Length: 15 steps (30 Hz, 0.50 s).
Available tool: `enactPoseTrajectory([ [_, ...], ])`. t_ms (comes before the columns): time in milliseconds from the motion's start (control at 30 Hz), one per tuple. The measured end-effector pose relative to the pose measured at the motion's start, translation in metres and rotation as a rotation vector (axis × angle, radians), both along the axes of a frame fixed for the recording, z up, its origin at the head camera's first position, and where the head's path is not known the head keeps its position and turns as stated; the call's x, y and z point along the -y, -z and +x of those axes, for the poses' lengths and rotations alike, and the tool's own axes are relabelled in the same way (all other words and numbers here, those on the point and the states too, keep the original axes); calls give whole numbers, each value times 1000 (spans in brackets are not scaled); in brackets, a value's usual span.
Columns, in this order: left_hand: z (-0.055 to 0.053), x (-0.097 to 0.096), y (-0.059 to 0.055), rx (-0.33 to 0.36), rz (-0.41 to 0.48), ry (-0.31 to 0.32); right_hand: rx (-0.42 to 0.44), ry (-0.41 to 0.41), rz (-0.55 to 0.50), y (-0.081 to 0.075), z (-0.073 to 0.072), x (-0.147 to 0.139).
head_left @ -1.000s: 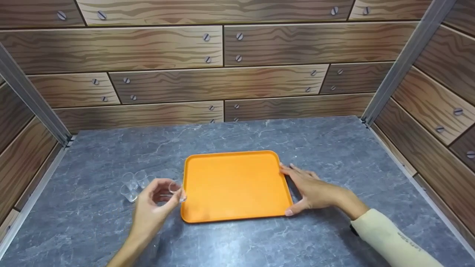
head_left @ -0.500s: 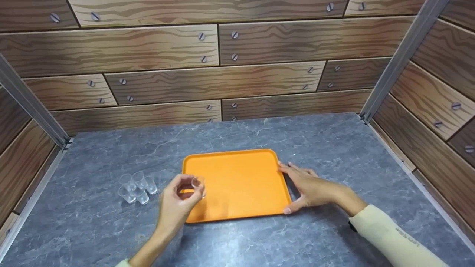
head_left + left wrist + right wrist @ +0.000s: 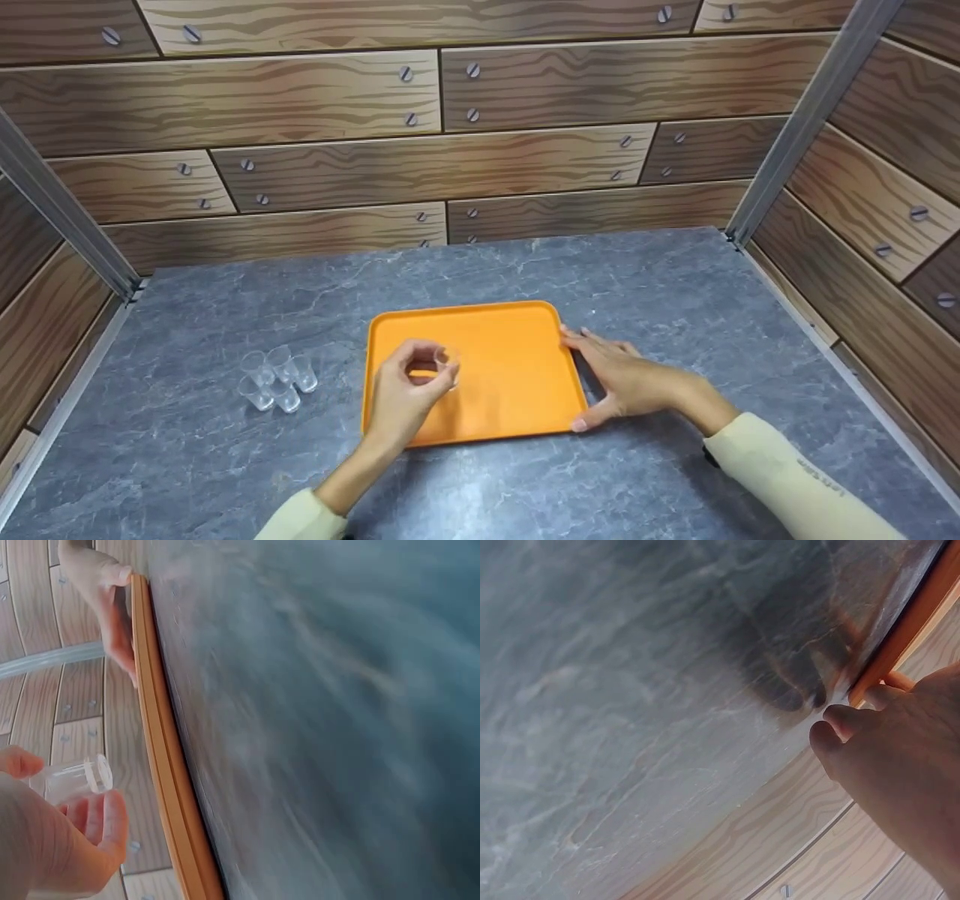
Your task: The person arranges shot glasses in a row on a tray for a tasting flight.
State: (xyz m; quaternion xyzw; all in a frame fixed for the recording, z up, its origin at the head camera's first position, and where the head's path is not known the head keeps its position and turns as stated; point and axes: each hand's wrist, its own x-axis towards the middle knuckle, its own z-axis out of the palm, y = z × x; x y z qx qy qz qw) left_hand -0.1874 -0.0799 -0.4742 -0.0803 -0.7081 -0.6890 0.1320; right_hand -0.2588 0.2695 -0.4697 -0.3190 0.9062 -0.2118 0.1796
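Grey marble-look tabletop (image 3: 187,465) w/ orange rectangular tray (image 3: 517,360) on it. R hand (image 3: 628,382) spreads thumb & fingers apart against tray's R edge; best kept steady. L hand (image 3: 405,396) is clamped, thumb & fingers, on a clear shot cup (image 3: 71,781) above tray; light pinch & level base advisable. Five similar cups (image 3: 281,367) cluster L of tray.

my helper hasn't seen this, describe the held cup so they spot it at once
Find the orange tray on the grey table. Above it, the left hand holds a clear cup. Only this cup is held; the other clear cups stand clustered on the table, left of the tray.
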Motion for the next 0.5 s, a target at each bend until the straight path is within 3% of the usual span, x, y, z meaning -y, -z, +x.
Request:
enactPoseTrajectory([
  [200,-10,-24,-1,28,-5,4,2,-3,3,-1,-2,0],
  [500,-23,-66,3,89,58,29,-3,10,6,1,0,0],
])
